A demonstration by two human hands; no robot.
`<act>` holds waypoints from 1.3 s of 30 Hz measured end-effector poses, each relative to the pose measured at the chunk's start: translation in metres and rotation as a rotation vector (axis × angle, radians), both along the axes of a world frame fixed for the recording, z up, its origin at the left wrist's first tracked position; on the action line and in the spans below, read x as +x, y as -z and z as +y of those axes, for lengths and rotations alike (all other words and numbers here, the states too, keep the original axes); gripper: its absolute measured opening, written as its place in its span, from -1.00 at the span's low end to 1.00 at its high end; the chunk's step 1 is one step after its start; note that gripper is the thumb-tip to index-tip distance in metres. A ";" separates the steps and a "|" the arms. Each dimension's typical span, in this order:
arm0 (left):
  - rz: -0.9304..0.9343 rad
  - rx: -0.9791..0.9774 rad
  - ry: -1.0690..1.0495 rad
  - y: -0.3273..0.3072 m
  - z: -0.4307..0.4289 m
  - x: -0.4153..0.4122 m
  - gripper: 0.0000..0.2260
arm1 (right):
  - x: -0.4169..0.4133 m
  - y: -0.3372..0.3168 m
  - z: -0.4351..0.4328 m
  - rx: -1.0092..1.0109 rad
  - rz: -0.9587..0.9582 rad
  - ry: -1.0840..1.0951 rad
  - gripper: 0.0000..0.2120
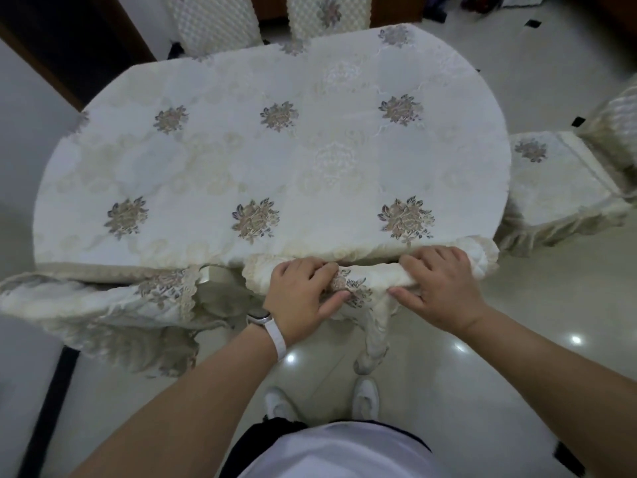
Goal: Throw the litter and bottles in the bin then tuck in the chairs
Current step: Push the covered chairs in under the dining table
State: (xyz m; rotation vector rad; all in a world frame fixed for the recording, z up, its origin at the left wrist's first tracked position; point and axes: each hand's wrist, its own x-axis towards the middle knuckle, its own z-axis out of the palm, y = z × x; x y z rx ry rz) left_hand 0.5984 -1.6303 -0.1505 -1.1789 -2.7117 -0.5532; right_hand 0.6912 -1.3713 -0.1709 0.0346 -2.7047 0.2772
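Observation:
I stand at the near edge of an oval table point(269, 160) covered by a cream cloth with flower motifs. Directly in front of me is the top of a fabric-covered chair back point(372, 276), pressed against the table's edge. My left hand point(303, 294) grips that top rail on its left part, fingers over the far side and thumb on the near side. My right hand point(441, 288) grips the right part of the same rail in the same way. No litter or bottles show on the table.
A second covered chair point(103, 305) sits at the near left, its back against the table. A third chair point(558, 188) stands pulled out at the right. Two more chair backs point(213, 22) stand behind the far edge. My shoes are on the glossy tiled floor point(517, 322).

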 end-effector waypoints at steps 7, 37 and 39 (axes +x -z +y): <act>0.106 0.048 0.071 0.007 -0.009 -0.010 -0.66 | -0.002 0.004 -0.008 -0.003 0.082 -0.017 -0.43; -0.128 0.046 -0.053 0.006 -0.049 -0.012 -0.50 | -0.021 -0.001 -0.048 -0.021 0.031 -0.027 -0.39; -0.164 0.028 -0.040 0.005 -0.049 -0.015 -0.48 | -0.020 -0.001 -0.048 -0.026 0.015 -0.025 -0.42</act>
